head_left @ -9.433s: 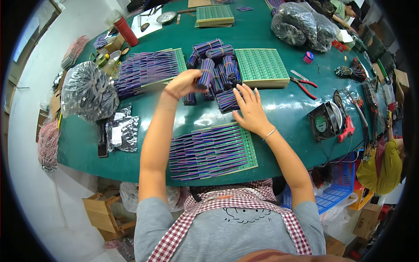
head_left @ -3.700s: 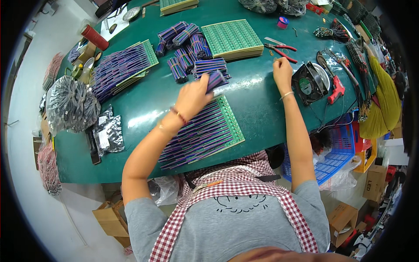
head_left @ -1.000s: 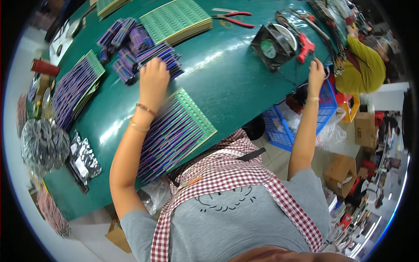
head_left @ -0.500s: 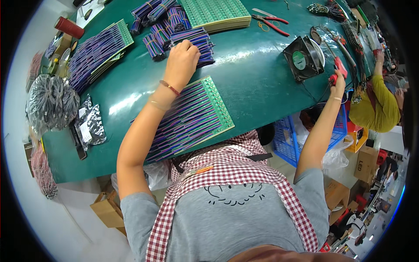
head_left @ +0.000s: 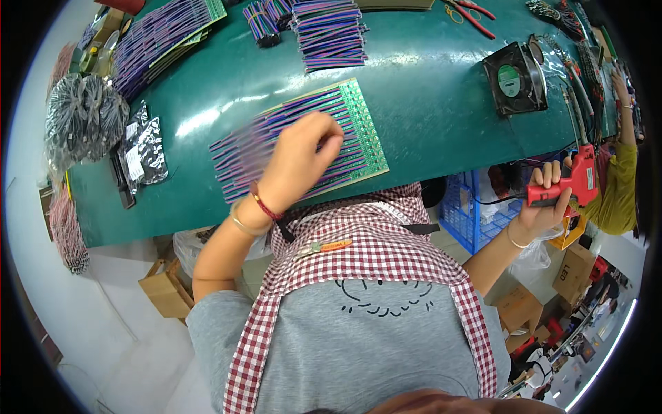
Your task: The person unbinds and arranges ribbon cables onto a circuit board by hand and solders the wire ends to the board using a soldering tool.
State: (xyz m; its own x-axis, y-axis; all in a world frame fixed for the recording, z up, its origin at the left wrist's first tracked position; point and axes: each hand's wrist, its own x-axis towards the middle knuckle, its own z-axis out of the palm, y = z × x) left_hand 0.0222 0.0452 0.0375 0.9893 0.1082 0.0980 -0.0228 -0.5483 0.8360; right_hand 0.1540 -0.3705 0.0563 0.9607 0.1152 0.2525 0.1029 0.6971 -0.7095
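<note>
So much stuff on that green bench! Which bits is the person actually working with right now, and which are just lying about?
In use:
- left hand resting on the green board of purple wires
- right hand gripping the red soldering gun

Lying about:
- black fan
- wire bundle stack
- silver foil bags
- red-handled pliers
- blue crate
</note>
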